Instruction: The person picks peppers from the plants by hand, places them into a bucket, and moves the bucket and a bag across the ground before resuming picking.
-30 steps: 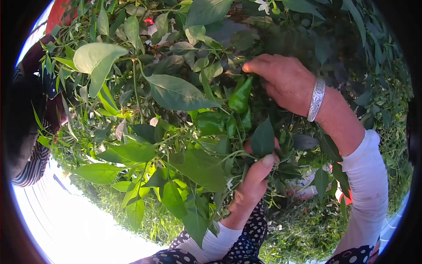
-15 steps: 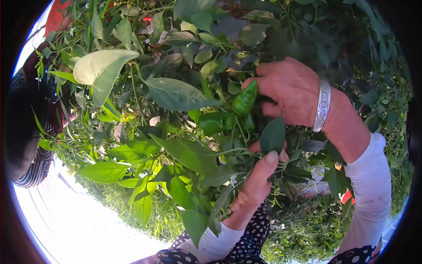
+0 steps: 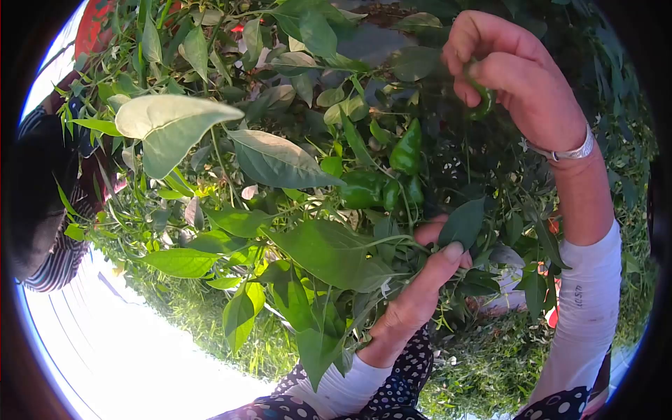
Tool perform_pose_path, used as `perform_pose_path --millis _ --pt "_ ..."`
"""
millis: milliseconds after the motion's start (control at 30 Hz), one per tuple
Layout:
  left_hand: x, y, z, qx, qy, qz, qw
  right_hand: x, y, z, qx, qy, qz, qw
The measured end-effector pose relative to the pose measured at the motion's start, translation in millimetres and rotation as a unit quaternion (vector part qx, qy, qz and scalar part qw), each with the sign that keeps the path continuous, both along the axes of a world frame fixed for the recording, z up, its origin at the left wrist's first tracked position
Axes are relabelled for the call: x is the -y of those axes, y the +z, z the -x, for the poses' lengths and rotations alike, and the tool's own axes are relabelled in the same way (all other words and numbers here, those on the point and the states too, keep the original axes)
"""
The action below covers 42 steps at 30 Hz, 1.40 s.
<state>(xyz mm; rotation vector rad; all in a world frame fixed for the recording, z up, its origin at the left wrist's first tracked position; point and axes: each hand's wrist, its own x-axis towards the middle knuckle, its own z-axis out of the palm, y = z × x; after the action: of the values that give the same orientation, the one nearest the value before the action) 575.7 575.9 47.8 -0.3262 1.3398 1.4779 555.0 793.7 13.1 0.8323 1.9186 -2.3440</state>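
Observation:
My right hand (image 3: 514, 80), with a silver bracelet at the wrist, is raised at the upper right. Its fingers are curled round a green pepper (image 3: 481, 101), whose curved lower end sticks out below them. Lower down, my left hand (image 3: 423, 280) pinches a pepper plant stem (image 3: 399, 239) between thumb and fingers, by a dark leaf (image 3: 463, 225). Just above it several green peppers hang on the plant, among them an upright pointed pepper (image 3: 407, 148) and a blocky pepper (image 3: 362, 190).
Broad leaves (image 3: 283, 159) crowd the left and middle. At the left edge is another person in striped clothing (image 3: 54, 269). Something red (image 3: 92, 28) shows at the top left. Bright ground (image 3: 140, 343) lies at the lower left, low greenery (image 3: 476, 364) below my hands.
My right hand has moved up and right, away from the pepper cluster, and now has a green pepper in its fingers. The stem in my left hand has shifted slightly right.

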Motion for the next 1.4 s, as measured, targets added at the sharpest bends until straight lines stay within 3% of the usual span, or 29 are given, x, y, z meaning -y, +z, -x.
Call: perform_pose_path --millis 33,67,133,267,300,367,533,567,633,667,700,733,767,900,967,1100,1133,1233,1367,1400 --pt "0.1 0.6 -1.2 -0.001 0.001 0.0 1.0 4.7 6.8 0.9 -0.013 0.091 -0.033 0.995" --pt "0.2 1.4 -2.5 0.014 -0.016 0.013 1.0 11.9 10.6 1.6 -0.014 0.092 -0.034 0.995" --pt "-1.4 1.2 -3.7 0.029 -0.034 0.024 0.999 24.0 12.2 1.5 -0.135 0.232 -0.283 0.921" --pt "-9.9 8.9 0.6 0.023 -0.045 0.039 0.998 33.8 7.1 -1.2 -0.095 0.297 -0.321 0.894" --pt "-11.3 11.0 1.8 0.037 -0.042 0.058 0.997 35.0 8.3 -2.8 -0.094 0.297 -0.32 0.895" --pt "-8.3 6.6 4.4 0.046 -0.028 0.043 0.998 38.1 10.5 -1.0 -0.032 0.299 -0.454 0.839" --pt "-12.5 3.0 11.2 0.052 0.058 0.062 0.995 52.7 -14.4 -2.8 0.001 0.206 -0.511 0.835" --pt "-9.0 2.2 10.2 0.053 0.056 0.061 0.995 55.2 -22.8 -0.7 0.013 0.183 -0.517 0.836" --pt "-1.5 3.0 7.7 0.008 -0.05 0.009 0.999 29.6 -57.6 -2.7 0.105 0.124 -0.555 0.816" --pt "-1.5 4.1 11.4 0.027 -0.035 0.011 0.999 11.6 -62.5 -4.4 0.095 0.114 -0.57 0.808" --pt "-3.4 2.3 15.6 0.022 -0.036 0.01 0.999 1.7 -56.8 -1.3 0.055 0.04 -0.512 0.856" --pt "-3.7 1.6 17.8 0.042 -0.008 -0.009 0.999 -8.0 -45.6 -2.7 0.075 0.013 -0.262 0.962" --pt "-0.7 4.5 16.5 0.068 0.02 -0.024 0.997 -9.0 -27.0 -5.2 0.096 -0.013 0.012 0.995" --pt "-6.5 5.6 8.7 0.068 0.001 0.025 0.997 12.1 4.4 9.0 0.131 0.043 0.036 0.99" --pt "-9.6 9.3 7.7 0.017 -0.061 0.041 0.997 18.6 10.4 19.7 -0.014 0.149 -0.02 0.989" --pt "-1.0 0.0 2.9 -0.056 -0.113 0.058 0.99 22.9 32.0 38.4 0.038 0.201 -0.084 0.975" --pt "-1.5 1.4 5.4 -0.048 -0.13 0.057 0.989 22.0 37.2 41.0 0.047 0.268 -0.15 0.95" --pt "-0.9 1.2 5.1 -0.048 -0.147 0.042 0.987 27.3 35.9 40.1 0.043 0.344 -0.205 0.915" --pt "-7.5 5.5 7.2 -0.06 -0.128 0.023 0.99 33.7 31.0 39.2 0.039 0.378 -0.199 0.904" --pt "-8.5 6.1 7.7 -0.061 -0.122 0.021 0.99 32.3 28.5 38.5 -0.025 0.339 -0.279 0.898"
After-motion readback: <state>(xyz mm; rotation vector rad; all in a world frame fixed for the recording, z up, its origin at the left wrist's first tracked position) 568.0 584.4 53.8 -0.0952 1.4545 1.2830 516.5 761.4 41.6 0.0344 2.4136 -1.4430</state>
